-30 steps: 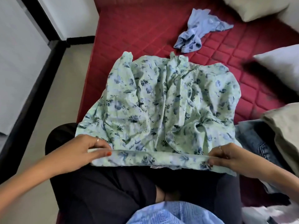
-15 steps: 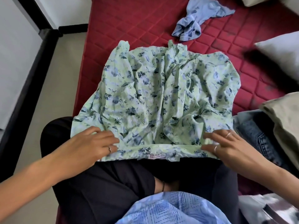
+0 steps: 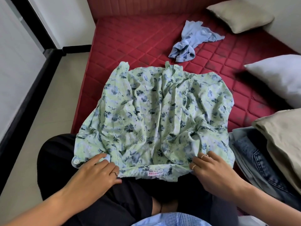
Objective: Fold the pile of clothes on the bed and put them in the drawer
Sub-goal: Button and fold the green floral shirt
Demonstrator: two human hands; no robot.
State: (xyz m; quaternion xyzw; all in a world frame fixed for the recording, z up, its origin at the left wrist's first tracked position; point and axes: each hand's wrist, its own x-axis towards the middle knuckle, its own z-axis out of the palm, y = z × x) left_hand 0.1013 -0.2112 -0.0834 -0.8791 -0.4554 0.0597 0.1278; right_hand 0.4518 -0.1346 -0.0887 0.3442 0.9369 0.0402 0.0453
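Open red mattress (image 3: 130,39) stretches beyond the floral shirt (image 3: 156,115), wide room there, broken only by a crumpled blue garment (image 3: 190,44) lying apart from the shirt's far edge. On the right it's crowded: jeans (image 3: 254,154) and a beige folded cloth (image 3: 283,137) sit just beside the shirt (pillows (image 3: 276,79) behind them). To the left, the mattress edge, then bare floor (image 3: 42,111).

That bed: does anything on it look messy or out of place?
Yes. A light blue garment lies crumpled alone on the red mattress, away from the stacked clothes at the right. The floral shirt is wrinkled under both hands.
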